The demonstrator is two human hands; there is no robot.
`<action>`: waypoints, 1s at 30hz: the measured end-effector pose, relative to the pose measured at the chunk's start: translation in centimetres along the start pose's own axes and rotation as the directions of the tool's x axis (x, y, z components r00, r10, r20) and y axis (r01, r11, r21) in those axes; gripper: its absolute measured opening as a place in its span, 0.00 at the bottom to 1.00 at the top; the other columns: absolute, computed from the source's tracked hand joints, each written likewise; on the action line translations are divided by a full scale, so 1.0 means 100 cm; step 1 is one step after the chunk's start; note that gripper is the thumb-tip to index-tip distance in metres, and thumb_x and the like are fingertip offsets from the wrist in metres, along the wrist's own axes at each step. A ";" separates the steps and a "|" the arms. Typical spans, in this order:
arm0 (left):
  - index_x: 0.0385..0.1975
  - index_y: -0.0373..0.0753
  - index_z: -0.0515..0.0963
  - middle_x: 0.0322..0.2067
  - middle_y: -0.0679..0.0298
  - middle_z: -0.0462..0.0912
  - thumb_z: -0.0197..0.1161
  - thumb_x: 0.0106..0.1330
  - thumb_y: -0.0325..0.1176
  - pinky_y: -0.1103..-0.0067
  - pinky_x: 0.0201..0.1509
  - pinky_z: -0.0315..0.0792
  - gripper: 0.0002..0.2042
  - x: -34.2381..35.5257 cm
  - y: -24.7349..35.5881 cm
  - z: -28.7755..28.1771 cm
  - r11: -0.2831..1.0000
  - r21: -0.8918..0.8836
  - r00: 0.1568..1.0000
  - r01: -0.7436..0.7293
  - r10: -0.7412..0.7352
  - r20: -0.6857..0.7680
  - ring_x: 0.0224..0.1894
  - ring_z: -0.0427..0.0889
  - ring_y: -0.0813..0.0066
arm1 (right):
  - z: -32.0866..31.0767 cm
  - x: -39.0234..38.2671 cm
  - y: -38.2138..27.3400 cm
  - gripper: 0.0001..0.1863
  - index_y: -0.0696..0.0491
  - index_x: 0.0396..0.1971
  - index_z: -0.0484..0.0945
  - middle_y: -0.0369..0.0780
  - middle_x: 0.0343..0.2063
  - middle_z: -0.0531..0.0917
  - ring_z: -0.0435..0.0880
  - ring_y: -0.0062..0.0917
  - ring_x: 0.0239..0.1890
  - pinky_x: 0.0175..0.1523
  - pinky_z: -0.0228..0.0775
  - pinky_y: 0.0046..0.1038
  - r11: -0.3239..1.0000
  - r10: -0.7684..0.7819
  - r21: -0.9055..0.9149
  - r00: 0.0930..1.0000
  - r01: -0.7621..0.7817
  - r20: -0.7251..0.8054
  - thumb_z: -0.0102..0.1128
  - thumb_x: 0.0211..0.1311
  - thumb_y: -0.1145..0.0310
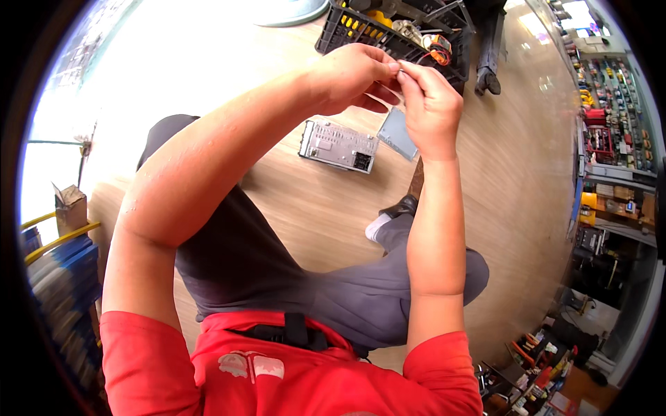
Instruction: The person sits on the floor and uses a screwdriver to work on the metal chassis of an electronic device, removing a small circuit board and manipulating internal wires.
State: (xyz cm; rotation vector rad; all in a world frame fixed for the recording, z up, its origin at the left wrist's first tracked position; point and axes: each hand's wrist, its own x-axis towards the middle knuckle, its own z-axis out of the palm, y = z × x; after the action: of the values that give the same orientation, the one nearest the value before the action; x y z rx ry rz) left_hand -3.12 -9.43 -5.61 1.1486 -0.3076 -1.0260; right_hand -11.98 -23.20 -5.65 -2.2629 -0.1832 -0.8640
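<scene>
Your left hand [352, 78] and right hand [434, 105] met at the fingertips, pinched narrow, contents unclear | silver metal box [338, 145] lay on the floor [298, 218], toward you, long axis roughly left-to-right | your left was nearer

Left hand [350, 75], right hand [436, 104]: fingertips [394, 67] seemingly together.

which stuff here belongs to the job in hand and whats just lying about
Likely part of it:
left hand and right hand, fingertips together; anything pinched is too small to identify
silver metal unit
flat grey plate beside it

Seemingly just lying about:
black crate
orange meter inside
</scene>
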 end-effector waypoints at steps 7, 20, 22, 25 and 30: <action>0.38 0.31 0.81 0.31 0.59 0.84 0.56 0.69 0.35 0.76 0.37 0.79 0.13 0.033 -0.013 -0.027 0.888 0.457 0.977 0.056 0.046 -0.209 0.33 0.84 0.71 | 0.015 0.000 0.074 0.06 0.59 0.35 0.83 0.40 0.26 0.85 0.82 0.20 0.26 0.34 0.74 0.23 0.990 0.073 -0.135 0.977 -0.046 0.199 0.62 0.63 0.72; 0.39 0.33 0.79 0.34 0.49 0.84 0.65 0.65 0.37 0.66 0.47 0.78 0.12 -0.001 -0.027 -0.059 -0.002 0.993 0.990 -0.118 0.078 0.118 0.40 0.85 0.53 | 0.024 -0.243 0.382 0.13 0.54 0.36 0.84 0.48 0.36 0.86 0.85 0.40 0.43 0.50 0.75 0.38 0.405 0.904 -0.768 0.342 -0.495 0.256 0.65 0.62 0.60; 0.36 0.34 0.78 0.33 0.50 0.83 0.66 0.64 0.36 0.67 0.45 0.78 0.11 -0.001 -0.031 -0.061 -0.059 0.988 0.990 -0.141 -0.028 0.140 0.39 0.85 0.54 | 0.030 -0.256 0.390 0.12 0.54 0.36 0.84 0.49 0.37 0.86 0.85 0.42 0.44 0.51 0.75 0.39 0.384 0.917 -0.795 0.296 -0.469 0.268 0.65 0.62 0.60; 0.38 0.34 0.78 0.33 0.52 0.83 0.67 0.63 0.37 0.68 0.45 0.78 0.13 0.003 -0.036 -0.059 -0.064 0.986 0.985 -0.155 -0.084 0.149 0.39 0.85 0.56 | 0.037 -0.263 0.396 0.12 0.53 0.36 0.84 0.49 0.37 0.86 0.84 0.44 0.44 0.51 0.75 0.40 0.346 0.934 -0.813 0.254 -0.469 0.251 0.64 0.63 0.60; 0.40 0.35 0.78 0.34 0.53 0.83 0.67 0.63 0.37 0.69 0.45 0.78 0.13 0.013 -0.043 -0.060 -0.076 0.984 0.984 -0.159 -0.089 0.152 0.39 0.85 0.56 | 0.039 -0.267 0.404 0.12 0.54 0.37 0.83 0.50 0.38 0.85 0.84 0.45 0.44 0.51 0.75 0.40 0.330 0.939 -0.830 0.247 -0.449 0.240 0.63 0.64 0.61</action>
State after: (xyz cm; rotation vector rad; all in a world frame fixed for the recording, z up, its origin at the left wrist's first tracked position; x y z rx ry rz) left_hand -0.59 -7.04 -12.20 2.4396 -1.4952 -0.6957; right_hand -16.09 -47.89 -47.28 -2.6613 1.0125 0.6998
